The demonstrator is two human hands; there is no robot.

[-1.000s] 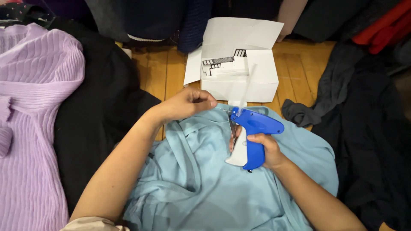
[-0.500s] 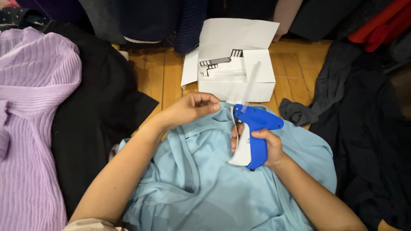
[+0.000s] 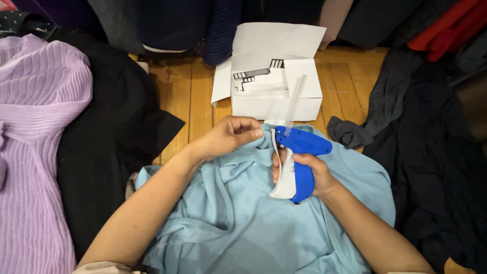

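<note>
Head view, looking down: the right hand [image 3: 310, 175] is wrapped around the grip of a blue tagging gun [image 3: 299, 162], fingers over its white trigger, so that hand is clenched on the tool. The gun stands upright over a light blue garment [image 3: 243, 218], its nose pointing left toward the garment's bunched upper edge, and a clear strip of plastic fasteners [image 3: 295, 101] rises from its top at a slight tilt. The left hand [image 3: 231, 136] pinches that bunched edge of the light blue garment between thumb and fingertips, just beside the gun's nose; whether the needle touches the cloth cannot be told. The garment lies spread across the person's lap and over the wooden floor [image 3: 187, 96].

Beyond the hands, an open white cardboard box [image 3: 276, 104] sits on the floor with its flap raised; inside it lie white tags with black printed bars [image 3: 256, 78]. To the left lies a black garment [image 3: 111, 132], and past it a ribbed lilac sweater [image 3: 35, 122]. To the right is a heap of dark grey clothing [image 3: 421, 142], with red cloth [image 3: 446, 28] at the upper right corner
</note>
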